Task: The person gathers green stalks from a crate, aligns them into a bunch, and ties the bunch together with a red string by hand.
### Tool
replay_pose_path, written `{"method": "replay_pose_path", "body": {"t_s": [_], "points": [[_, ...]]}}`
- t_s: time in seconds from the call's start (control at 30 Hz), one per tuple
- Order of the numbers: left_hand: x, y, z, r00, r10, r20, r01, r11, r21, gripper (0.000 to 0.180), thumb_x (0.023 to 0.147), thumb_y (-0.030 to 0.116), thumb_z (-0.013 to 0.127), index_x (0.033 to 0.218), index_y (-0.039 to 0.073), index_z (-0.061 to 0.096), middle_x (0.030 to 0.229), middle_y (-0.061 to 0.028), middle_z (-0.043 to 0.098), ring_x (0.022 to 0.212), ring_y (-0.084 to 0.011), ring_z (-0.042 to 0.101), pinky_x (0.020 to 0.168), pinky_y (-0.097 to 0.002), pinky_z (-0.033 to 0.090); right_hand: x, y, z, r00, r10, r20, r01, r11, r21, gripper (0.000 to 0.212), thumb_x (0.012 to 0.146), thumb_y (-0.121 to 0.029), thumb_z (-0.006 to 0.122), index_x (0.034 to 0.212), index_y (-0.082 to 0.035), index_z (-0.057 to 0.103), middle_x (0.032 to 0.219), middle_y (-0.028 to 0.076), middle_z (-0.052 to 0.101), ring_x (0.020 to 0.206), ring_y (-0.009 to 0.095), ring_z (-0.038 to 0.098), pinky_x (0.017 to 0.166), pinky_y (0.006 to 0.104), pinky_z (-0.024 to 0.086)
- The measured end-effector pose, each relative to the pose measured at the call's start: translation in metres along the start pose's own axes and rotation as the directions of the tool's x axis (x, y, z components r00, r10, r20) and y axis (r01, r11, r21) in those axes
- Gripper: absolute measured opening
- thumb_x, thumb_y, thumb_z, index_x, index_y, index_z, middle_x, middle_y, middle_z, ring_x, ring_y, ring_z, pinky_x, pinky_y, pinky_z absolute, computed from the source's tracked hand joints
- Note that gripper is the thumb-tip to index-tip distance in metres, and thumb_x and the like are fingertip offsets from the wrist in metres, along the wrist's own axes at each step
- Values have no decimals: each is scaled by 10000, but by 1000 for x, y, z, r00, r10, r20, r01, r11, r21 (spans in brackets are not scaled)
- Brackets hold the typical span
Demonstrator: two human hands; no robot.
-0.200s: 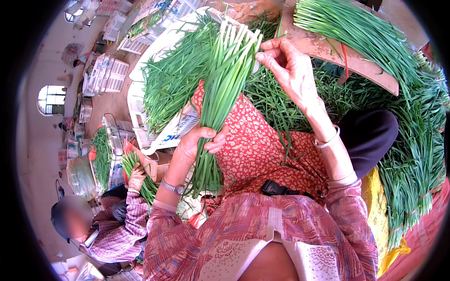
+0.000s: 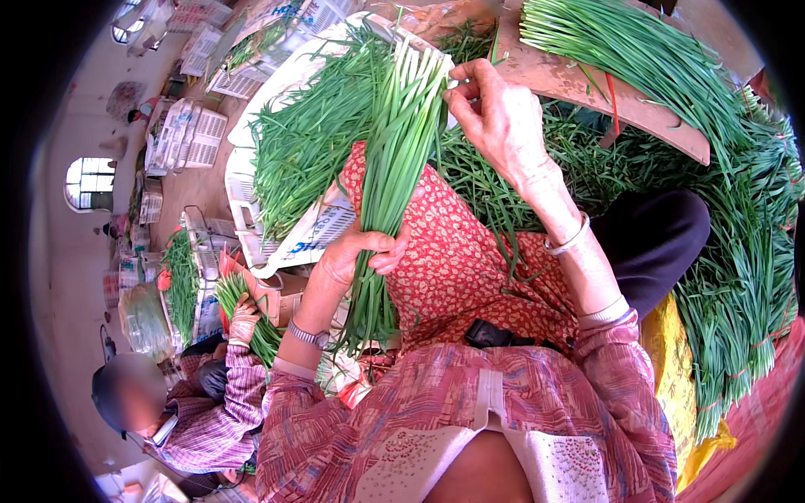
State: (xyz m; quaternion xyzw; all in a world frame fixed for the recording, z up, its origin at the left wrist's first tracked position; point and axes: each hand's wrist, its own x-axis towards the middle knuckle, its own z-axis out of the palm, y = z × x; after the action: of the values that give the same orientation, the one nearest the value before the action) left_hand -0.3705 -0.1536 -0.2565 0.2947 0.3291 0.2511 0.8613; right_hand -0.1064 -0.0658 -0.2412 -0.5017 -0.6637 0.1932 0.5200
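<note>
My left hand is wrapped round the leafy lower part of a bunch of garlic chives. The bunch stands nearly upright over my lap, its white stalk ends at the top and its green leaves hanging below my fist. At the right edge of those white ends is my right hand, thumb and forefinger drawn together in a pinch. Whatever lies between these fingertips is too small to make out. Just behind the bunch, more chives lie in a white plastic basket.
A wooden board at the upper right carries chives. Loose green leaves are heaped below it. Tied chive bundles are stacked along the right. At lower left, a co-worker's gloved hand holds chives. Crates stand behind.
My right hand has moved slightly left, and its fingertips are now closer against the white stalk ends. My left hand keeps its hold on the bunch.
</note>
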Motion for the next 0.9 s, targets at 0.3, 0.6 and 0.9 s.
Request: {"method": "replay_pose_path", "body": {"t_s": [0.3, 0.6, 0.9], "points": [[-1, -2, 0, 997, -82, -17, 82, 996, 26, 894, 809, 183, 668, 1555, 63, 191, 811, -113, 584, 431, -75, 413, 432, -244, 374, 8, 19, 29, 986, -158, -51, 141, 959, -246, 199, 784, -179, 636, 928, -61, 567, 833, 154, 661, 664, 392, 656, 587, 503, 520], [-1, -10, -13, 997, -73, 26, 75, 993, -94, 602, 863, 181, 588, 1406, -7, 407, 877, -120, 599, 454, -64, 418, 452, -238, 377, 3, 53, 29, 977, -211, -19, 198, 941, -276, 161, 787, -164, 644, 899, -85, 559, 803, 137, 633, 672, 383, 645, 587, 492, 520], [5, -11, -20, 989, -132, 63, 134, 990, -39, 440, 864, 224, 596, 1182, -24, 422, 834, -112, 597, 432, -48, 413, 433, -234, 371, 1, 69, 15, 962, -271, -32, 248, 918, -310, 166, 804, -188, 665, 888, -94, 557, 784, 115, 615, 686, 371, 644, 583, 476, 522]]}}
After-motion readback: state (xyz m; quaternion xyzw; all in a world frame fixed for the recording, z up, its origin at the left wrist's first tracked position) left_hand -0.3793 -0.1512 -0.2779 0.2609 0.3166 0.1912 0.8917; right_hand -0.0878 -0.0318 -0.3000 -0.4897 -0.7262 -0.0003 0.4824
